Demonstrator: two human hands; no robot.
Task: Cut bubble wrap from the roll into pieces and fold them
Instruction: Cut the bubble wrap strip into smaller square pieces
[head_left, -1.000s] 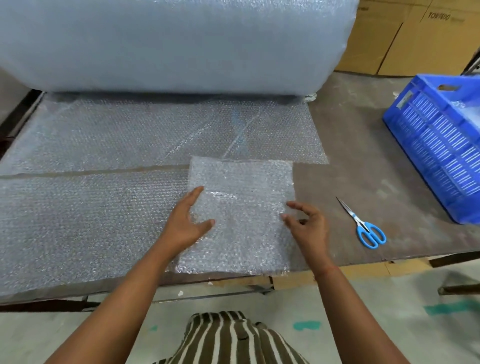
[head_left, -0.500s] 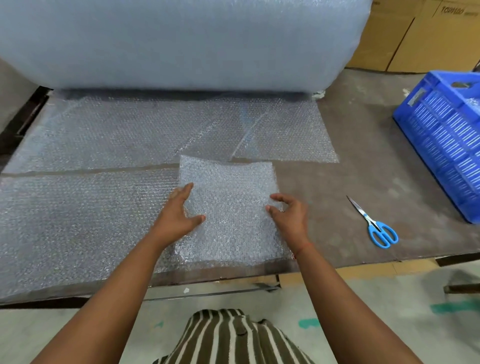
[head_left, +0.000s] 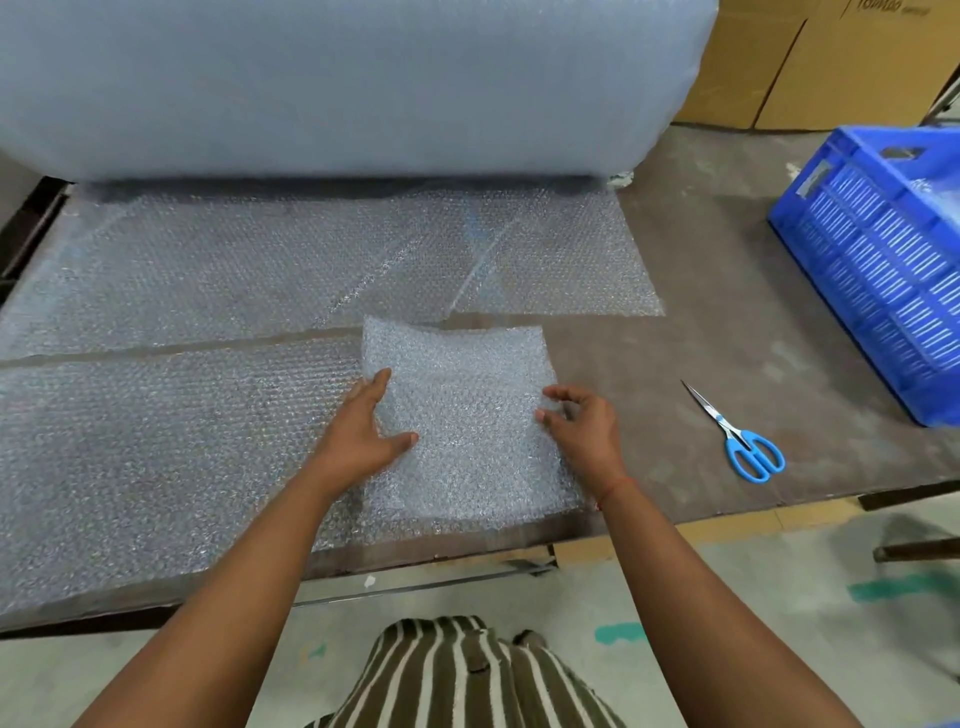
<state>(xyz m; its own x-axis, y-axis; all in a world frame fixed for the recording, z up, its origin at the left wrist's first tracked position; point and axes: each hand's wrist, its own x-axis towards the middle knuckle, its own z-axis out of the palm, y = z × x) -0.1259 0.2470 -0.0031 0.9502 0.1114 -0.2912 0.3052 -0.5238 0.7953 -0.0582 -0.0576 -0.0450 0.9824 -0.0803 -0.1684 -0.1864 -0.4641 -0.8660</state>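
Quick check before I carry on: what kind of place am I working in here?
Most likely a packing area in a warehouse or workshop. A huge roll of bubble wrap lies across a worn grey worktable, brown cardboard cartons are stacked behind it, and a blue slatted plastic crate stands at the right.

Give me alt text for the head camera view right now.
A person's left hand presses flat on a folded bubble wrap piece at the table's near edge while the right hand pinches its right side. Blue-handled scissors lie to the right, a blue crate beyond them, the big roll behind.
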